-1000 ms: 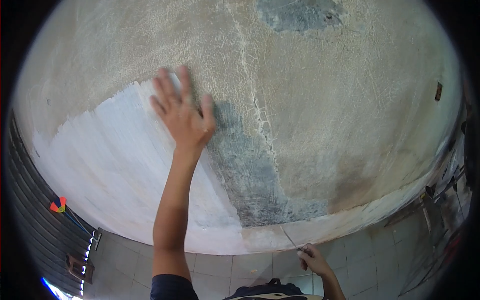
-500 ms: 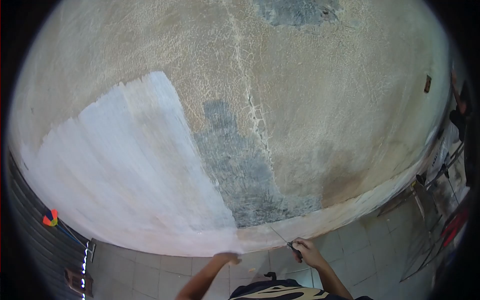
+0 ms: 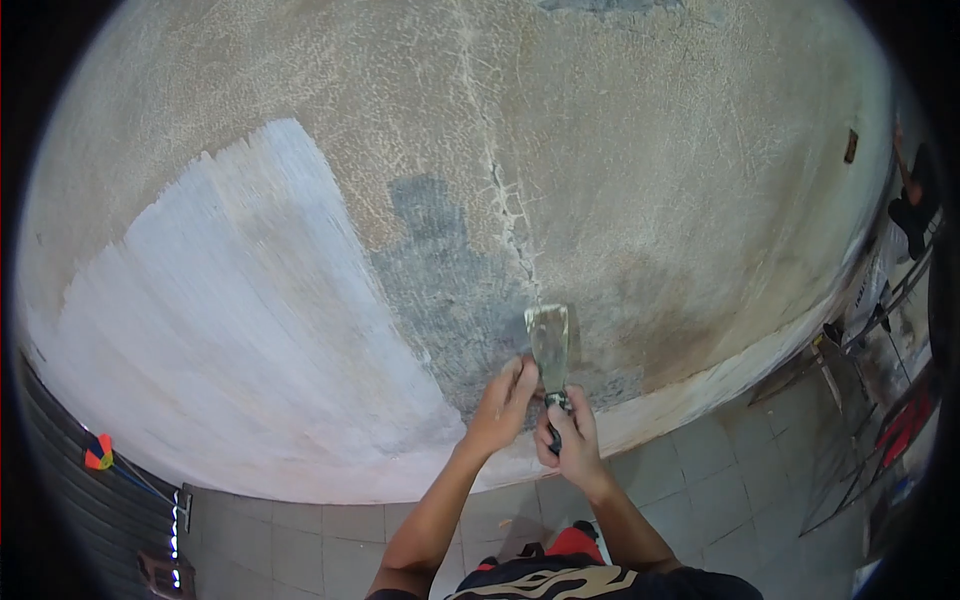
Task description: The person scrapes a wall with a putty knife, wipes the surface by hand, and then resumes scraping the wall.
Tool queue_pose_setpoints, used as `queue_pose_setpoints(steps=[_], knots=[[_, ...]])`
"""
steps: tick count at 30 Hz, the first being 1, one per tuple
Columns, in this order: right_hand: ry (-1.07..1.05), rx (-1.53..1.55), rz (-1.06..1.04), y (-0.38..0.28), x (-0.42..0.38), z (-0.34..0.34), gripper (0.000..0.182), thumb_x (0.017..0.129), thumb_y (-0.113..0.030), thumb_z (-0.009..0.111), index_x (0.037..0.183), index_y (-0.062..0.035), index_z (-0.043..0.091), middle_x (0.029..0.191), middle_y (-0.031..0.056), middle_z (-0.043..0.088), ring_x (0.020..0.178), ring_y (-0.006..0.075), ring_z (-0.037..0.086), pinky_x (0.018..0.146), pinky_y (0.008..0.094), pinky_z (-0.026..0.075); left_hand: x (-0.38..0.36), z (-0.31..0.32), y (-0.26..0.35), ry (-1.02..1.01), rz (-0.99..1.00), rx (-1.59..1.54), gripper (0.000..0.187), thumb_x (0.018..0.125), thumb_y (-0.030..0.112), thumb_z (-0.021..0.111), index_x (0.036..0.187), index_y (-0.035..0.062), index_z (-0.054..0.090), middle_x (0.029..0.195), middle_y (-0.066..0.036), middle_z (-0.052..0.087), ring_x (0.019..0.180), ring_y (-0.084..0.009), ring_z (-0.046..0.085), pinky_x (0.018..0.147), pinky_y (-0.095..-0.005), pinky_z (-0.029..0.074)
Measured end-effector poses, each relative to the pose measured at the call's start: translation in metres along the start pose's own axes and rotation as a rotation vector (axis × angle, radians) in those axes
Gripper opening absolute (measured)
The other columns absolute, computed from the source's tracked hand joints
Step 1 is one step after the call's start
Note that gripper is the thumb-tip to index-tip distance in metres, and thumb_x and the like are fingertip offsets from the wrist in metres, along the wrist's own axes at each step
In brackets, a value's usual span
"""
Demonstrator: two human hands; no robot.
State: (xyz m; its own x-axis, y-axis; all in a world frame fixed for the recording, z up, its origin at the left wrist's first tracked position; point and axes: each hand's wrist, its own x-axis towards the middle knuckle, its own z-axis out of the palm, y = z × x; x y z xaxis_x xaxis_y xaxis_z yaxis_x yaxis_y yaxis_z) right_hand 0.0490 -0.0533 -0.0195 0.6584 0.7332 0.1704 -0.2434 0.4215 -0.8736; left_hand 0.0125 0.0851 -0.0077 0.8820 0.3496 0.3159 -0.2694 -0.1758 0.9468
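My right hand grips the dark handle of a putty knife, its flat metal blade pointing up against the wall. My left hand is raised beside it, fingers touching the lower edge of the blade. The blade lies over a grey bare patch of the wall, just right of a white painted area. A cracked line runs down the plaster to the blade.
Grey floor tiles lie below the wall. A dark corrugated shutter with a coloured object stands at the lower left. Metal frames and clutter crowd the right edge, where another person's arm shows.
My left hand dropped from the wall, then rose to the blade. My right hand lifted the putty knife from near the floor up to the grey patch.
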Motion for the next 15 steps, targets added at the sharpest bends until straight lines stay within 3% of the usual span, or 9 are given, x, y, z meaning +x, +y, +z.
queue_pose_setpoints(steps=[3, 6, 8, 12, 15], knots=[[-0.04, 0.067, 0.063, -0.001, 0.014, 0.0, 0.011, 0.102, -0.022, 0.04, 0.108, -0.0144, 0.036, 0.063, 0.0028, 0.041, 0.037, 0.0094, 0.033, 0.033, 0.0229, 0.026, 0.028, 0.021, 0.02, 0.291, 0.03, 0.078, 0.044, 0.102, 0.035, 0.043, 0.076, 0.0001, 0.05, 0.064, 0.0, 0.045, 0.064, -0.0077, 0.04, 0.055, -0.0293, 0.036], [-0.083, 0.122, 0.088, 0.0, 0.018, -0.002, 0.012, 0.103, -0.024, 0.04, 0.102, -0.013, 0.035, 0.061, 0.0017, 0.039, 0.037, 0.0087, 0.033, 0.033, 0.0232, 0.025, 0.041, 0.029, 0.023, 0.426, 0.01, 0.222, 0.05, 0.102, 0.035, 0.045, 0.066, 0.0009, 0.046, 0.06, 0.002, 0.04, 0.063, -0.0065, 0.035, 0.051, -0.0299, 0.031], [-0.085, 0.076, 0.085, -0.004, 0.016, -0.004, 0.02, 0.103, -0.029, 0.042, 0.106, -0.0093, 0.038, 0.06, -0.0018, 0.039, 0.039, 0.0063, 0.036, 0.035, 0.0219, 0.026, 0.041, 0.034, 0.015, 0.478, 0.016, 0.206, 0.051, 0.101, 0.036, 0.045, 0.064, 0.0016, 0.044, 0.059, 0.003, 0.039, 0.061, -0.0065, 0.033, 0.05, -0.03, 0.029], [-0.095, 0.035, 0.107, -0.02, 0.016, 0.005, 0.014, 0.104, -0.025, 0.038, 0.1, -0.0112, 0.034, 0.058, -0.0008, 0.034, 0.036, 0.0075, 0.032, 0.032, 0.0242, 0.025, 0.045, 0.037, 0.018, 0.511, 0.002, 0.091, 0.052, 0.101, 0.036, 0.046, 0.061, 0.0028, 0.04, 0.057, 0.005, 0.037, 0.058, -0.0061, 0.031, 0.048, -0.03, 0.026], [-0.099, 0.066, 0.086, -0.028, 0.016, 0.017, 0.014, 0.104, -0.025, 0.037, 0.103, -0.0111, 0.035, 0.059, -0.0012, 0.034, 0.036, 0.0071, 0.032, 0.033, 0.0238, 0.025, 0.047, 0.032, 0.046, 0.47, -0.007, 0.096, 0.052, 0.102, 0.035, 0.046, 0.061, 0.0028, 0.041, 0.057, 0.006, 0.037, 0.058, -0.0061, 0.031, 0.048, -0.0297, 0.026]])
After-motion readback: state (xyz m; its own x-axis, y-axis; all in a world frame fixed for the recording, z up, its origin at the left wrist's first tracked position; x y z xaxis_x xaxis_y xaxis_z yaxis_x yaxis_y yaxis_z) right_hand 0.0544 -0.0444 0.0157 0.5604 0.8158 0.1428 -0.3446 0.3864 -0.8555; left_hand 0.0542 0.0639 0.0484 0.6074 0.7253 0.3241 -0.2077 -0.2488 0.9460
